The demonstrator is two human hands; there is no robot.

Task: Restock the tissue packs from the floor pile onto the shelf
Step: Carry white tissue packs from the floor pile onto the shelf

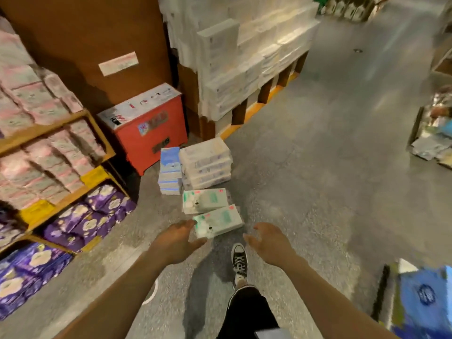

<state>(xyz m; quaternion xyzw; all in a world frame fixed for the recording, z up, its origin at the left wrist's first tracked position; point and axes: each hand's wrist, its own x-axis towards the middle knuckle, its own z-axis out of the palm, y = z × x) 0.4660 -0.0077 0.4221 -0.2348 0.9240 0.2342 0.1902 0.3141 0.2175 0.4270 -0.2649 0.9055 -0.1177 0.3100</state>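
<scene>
green-printed tissue pack lies on the floor at centre frame, a second pack just behind, stacks beyond. the shelf at left holds pink packs above purple packs. both arms reach forward: left hand spread, fingertips at the near pack's left end; right hand open, empty, beside it

My one wide-angle view rides the person's head, facing forward and down at the floor; left hand and right hand close, lower centre; shelf at left edge.
</scene>
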